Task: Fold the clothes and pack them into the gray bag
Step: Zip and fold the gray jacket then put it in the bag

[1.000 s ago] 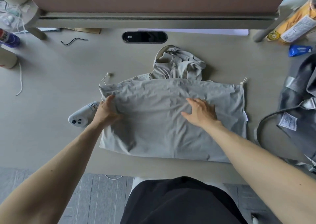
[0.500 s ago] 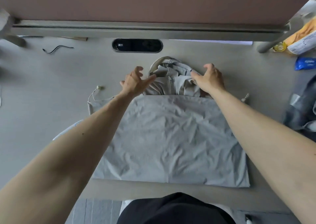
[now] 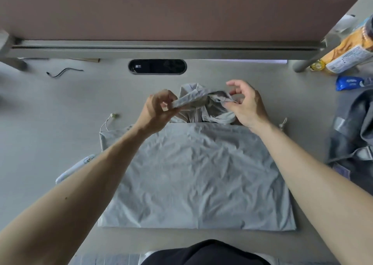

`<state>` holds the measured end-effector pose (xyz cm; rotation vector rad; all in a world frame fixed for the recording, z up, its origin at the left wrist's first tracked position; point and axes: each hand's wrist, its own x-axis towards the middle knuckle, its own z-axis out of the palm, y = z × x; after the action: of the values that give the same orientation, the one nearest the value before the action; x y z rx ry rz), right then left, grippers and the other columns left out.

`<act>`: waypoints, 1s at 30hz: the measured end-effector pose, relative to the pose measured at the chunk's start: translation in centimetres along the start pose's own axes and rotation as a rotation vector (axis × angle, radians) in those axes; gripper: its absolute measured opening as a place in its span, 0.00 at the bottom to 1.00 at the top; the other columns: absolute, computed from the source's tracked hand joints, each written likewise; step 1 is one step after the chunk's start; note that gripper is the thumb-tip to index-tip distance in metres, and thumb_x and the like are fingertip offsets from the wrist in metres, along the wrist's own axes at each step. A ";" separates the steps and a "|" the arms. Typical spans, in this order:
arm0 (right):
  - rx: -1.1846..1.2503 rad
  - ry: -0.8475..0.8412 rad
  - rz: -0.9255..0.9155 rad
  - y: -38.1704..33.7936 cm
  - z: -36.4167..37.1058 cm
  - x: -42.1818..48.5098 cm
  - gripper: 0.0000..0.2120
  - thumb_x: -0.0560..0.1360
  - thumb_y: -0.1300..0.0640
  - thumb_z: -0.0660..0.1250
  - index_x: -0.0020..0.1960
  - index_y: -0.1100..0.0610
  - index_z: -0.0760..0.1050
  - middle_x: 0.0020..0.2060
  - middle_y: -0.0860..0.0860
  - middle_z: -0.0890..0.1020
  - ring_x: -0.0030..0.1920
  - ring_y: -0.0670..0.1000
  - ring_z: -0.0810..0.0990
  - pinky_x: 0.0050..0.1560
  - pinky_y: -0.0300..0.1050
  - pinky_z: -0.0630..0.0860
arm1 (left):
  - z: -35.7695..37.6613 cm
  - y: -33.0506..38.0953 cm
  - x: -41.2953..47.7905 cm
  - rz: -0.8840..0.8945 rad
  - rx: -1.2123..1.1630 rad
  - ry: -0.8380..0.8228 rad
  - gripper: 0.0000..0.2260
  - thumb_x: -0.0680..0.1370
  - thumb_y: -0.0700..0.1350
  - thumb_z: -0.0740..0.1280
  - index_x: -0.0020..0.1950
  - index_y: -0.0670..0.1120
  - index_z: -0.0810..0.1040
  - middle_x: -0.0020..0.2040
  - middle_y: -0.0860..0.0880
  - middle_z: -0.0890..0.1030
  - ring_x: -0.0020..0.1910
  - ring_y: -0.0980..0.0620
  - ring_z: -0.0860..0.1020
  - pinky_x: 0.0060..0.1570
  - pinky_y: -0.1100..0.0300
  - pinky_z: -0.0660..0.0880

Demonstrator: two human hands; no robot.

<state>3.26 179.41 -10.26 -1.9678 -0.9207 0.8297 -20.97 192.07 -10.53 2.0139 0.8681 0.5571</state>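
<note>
Garment: a pale gray, thin hooded jacket (image 3: 193,173) is lying folded into a wrinkled rectangle in the middle of the beige bench (image 3: 60,107), in front of the person.
Hood: the jacket's crumpled hood (image 3: 201,97) is sticking out past the far edge of the fold and is being held up off the bench between both hands.
Left hand: the left hand (image 3: 159,109) is pinching the hood's left rim, thumb and fingers clamped on the cloth.
Right hand: the right hand (image 3: 246,105) is gripping the hood's right side, its lower fingers curling into the fabric while the index finger is lifting clear.
Cords: one drawstring end with a small toggle (image 3: 114,115) is lying on the bench off the jacket's far left corner; another (image 3: 283,123) is sitting at the far right corner.
Bag: the dark gray fabric bag with paler straps (image 3: 355,127) is slumping at the bench's right edge, near the jacket but apart from both hands.
Left side: a white handheld controller (image 3: 74,169) is lying beside the jacket, partly hidden under the left forearm.
Far side: a black oval cable port (image 3: 157,66) is sitting in the bench beyond the hood, with a thin black wire (image 3: 64,71) to its left and a blue packet (image 3: 351,83) far right.
</note>
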 end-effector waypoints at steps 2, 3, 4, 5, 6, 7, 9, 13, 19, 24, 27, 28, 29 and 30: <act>-0.023 -0.048 -0.117 0.2 -0.6 -2.9 0.31 0.69 0.65 0.74 0.66 0.43 0.71 0.47 0.44 0.79 0.30 0.42 0.70 0.37 0.33 0.70 | -0.1 -0.1 -3.1 0.117 -0.009 -0.084 0.07 0.72 0.34 0.74 0.39 0.39 0.77 0.40 0.47 0.79 0.37 0.53 0.77 0.38 0.64 0.72; -0.079 -0.076 -0.195 0.5 -0.8 -4.3 0.31 0.68 0.67 0.72 0.67 0.46 0.72 0.45 0.44 0.79 0.29 0.42 0.70 0.37 0.30 0.69 | 0.0 -0.2 -4.6 0.175 0.013 -0.120 0.09 0.71 0.31 0.73 0.37 0.41 0.76 0.40 0.49 0.77 0.37 0.52 0.75 0.38 0.60 0.72; -0.163 -0.110 -0.268 0.9 -0.8 -5.7 0.29 0.67 0.69 0.70 0.65 0.51 0.75 0.43 0.45 0.79 0.31 0.41 0.71 0.38 0.28 0.68 | 0.4 -0.7 -6.1 0.225 0.065 -0.147 0.11 0.70 0.30 0.72 0.37 0.44 0.76 0.39 0.53 0.75 0.37 0.52 0.74 0.39 0.57 0.71; -0.258 -0.137 -0.341 1.5 -0.6 -6.9 0.27 0.65 0.71 0.68 0.62 0.54 0.78 0.42 0.47 0.79 0.33 0.41 0.73 0.40 0.28 0.68 | 0.7 -1.1 -7.5 0.238 0.154 -0.190 0.12 0.69 0.31 0.71 0.37 0.48 0.75 0.40 0.57 0.73 0.38 0.53 0.73 0.40 0.55 0.69; -0.359 -0.161 -0.402 2.4 -0.2 -8.1 0.23 0.65 0.70 0.67 0.58 0.55 0.81 0.41 0.50 0.80 0.36 0.42 0.75 0.42 0.32 0.72 | 1.0 -1.5 -8.8 0.208 0.270 -0.247 0.11 0.68 0.34 0.69 0.38 0.51 0.76 0.41 0.59 0.73 0.41 0.53 0.74 0.42 0.54 0.66; -0.467 -0.193 -0.427 3.5 0.3 -9.1 0.20 0.66 0.68 0.66 0.54 0.55 0.82 0.41 0.52 0.79 0.40 0.49 0.78 0.43 0.40 0.75 | 1.2 -1.9 -10.0 0.147 0.400 -0.322 0.10 0.68 0.37 0.69 0.41 0.53 0.77 0.44 0.60 0.75 0.46 0.52 0.76 0.45 0.54 0.63; -0.665 -0.282 -0.317 4.6 1.1 -11.0 0.16 0.68 0.60 0.63 0.51 0.52 0.83 0.44 0.52 0.78 0.46 0.59 0.78 0.47 0.51 0.77 | 1.5 -2.4 -11.7 -0.022 0.587 -0.516 0.12 0.68 0.41 0.68 0.47 0.55 0.81 0.55 0.59 0.78 0.57 0.51 0.76 0.49 0.54 0.57; -0.706 -0.288 -0.148 3.6 2.5 -13.5 0.20 0.66 0.50 0.63 0.55 0.51 0.82 0.52 0.50 0.78 0.56 0.56 0.76 0.55 0.52 0.73 | 2.8 -0.2 -12.4 -0.097 0.520 -0.255 0.11 0.71 0.44 0.64 0.51 0.53 0.79 0.52 0.52 0.79 0.53 0.48 0.78 0.50 0.53 0.63; -0.780 -0.221 -0.248 2.9 6.4 -13.3 0.30 0.76 0.47 0.66 0.76 0.48 0.63 0.76 0.56 0.62 0.73 0.61 0.64 0.67 0.59 0.67 | 6.5 0.3 -12.0 -0.093 0.595 -0.340 0.28 0.80 0.58 0.61 0.79 0.56 0.59 0.81 0.48 0.55 0.80 0.48 0.53 0.74 0.40 0.55; -0.945 -0.483 -0.035 5.8 7.9 -13.2 0.37 0.78 0.37 0.59 0.80 0.43 0.44 0.80 0.48 0.42 0.80 0.54 0.42 0.76 0.61 0.47 | 6.6 -3.1 -13.0 -0.252 0.738 -0.498 0.40 0.74 0.75 0.51 0.81 0.59 0.42 0.82 0.55 0.42 0.81 0.49 0.43 0.75 0.36 0.47; -0.988 -0.533 -0.008 6.8 7.6 -13.2 0.41 0.78 0.33 0.57 0.79 0.41 0.36 0.79 0.47 0.35 0.79 0.54 0.36 0.77 0.61 0.43 | 6.1 -4.1 -12.9 -0.261 0.770 -0.527 0.45 0.70 0.79 0.50 0.80 0.61 0.39 0.81 0.56 0.39 0.81 0.49 0.40 0.75 0.34 0.45; -0.999 -0.543 -0.004 6.8 7.6 -13.1 0.41 0.77 0.32 0.57 0.79 0.41 0.35 0.79 0.46 0.34 0.79 0.54 0.34 0.76 0.62 0.42 | 6.1 -4.2 -12.9 -0.266 0.770 -0.528 0.46 0.69 0.80 0.50 0.80 0.61 0.39 0.81 0.56 0.38 0.81 0.49 0.39 0.75 0.33 0.44; -1.006 -0.556 0.009 6.7 7.6 -13.0 0.43 0.76 0.31 0.57 0.78 0.41 0.34 0.78 0.46 0.32 0.78 0.54 0.33 0.76 0.62 0.41 | 6.0 -4.1 -12.8 -0.263 0.757 -0.523 0.47 0.67 0.80 0.50 0.80 0.61 0.40 0.81 0.56 0.39 0.81 0.49 0.40 0.74 0.33 0.45; -1.006 -0.569 0.026 6.4 7.5 -12.8 0.44 0.75 0.29 0.57 0.78 0.40 0.33 0.78 0.46 0.32 0.78 0.54 0.32 0.76 0.63 0.40 | 5.9 -4.0 -12.9 -0.254 0.730 -0.516 0.48 0.66 0.80 0.51 0.80 0.61 0.41 0.82 0.55 0.39 0.81 0.49 0.40 0.74 0.33 0.45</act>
<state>-7.48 169.00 -16.48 -2.6096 -1.9243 1.0885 -27.07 180.88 -17.85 2.4539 1.0607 -0.4886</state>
